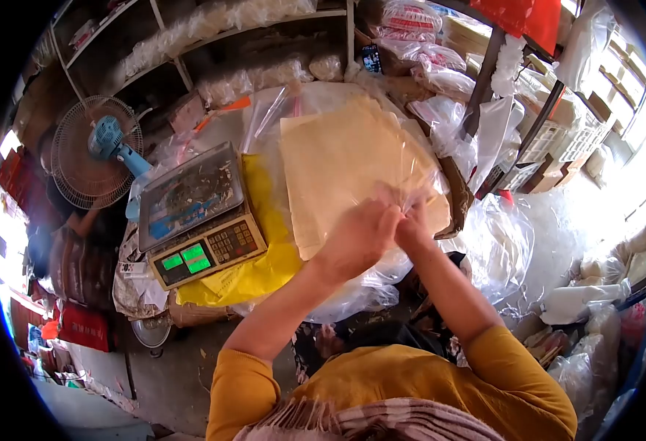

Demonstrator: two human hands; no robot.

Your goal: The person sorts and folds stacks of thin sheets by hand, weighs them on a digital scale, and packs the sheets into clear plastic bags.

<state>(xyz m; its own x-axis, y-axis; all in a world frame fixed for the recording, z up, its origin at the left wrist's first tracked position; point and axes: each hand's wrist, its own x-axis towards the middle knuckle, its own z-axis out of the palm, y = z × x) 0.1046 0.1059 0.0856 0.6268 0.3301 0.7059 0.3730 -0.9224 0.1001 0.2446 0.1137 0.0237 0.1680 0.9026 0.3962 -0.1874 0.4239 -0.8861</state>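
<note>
A stack of flat tan sheets (337, 162) lies on the table in front of me, with clear plastic around its right side. My left hand (363, 234) is over the lower right part of the stack, its fingers pressed together at the plastic. Right beside it, my right hand (415, 220) is closed on the same clear plastic (429, 176); its fingers are partly blurred. The two hands meet at the fingertips. Left of the stack stands a digital scale (205, 253) with a lit green display and a metal tray (190, 195).
Yellow plastic (264, 272) lies under the scale. A fan (96, 151) stands at the left. Shelves (264, 33) with bagged goods run along the back. A cardboard box edge (457, 198) borders the stack's right side. Plastic bags (495, 242) lie at the right.
</note>
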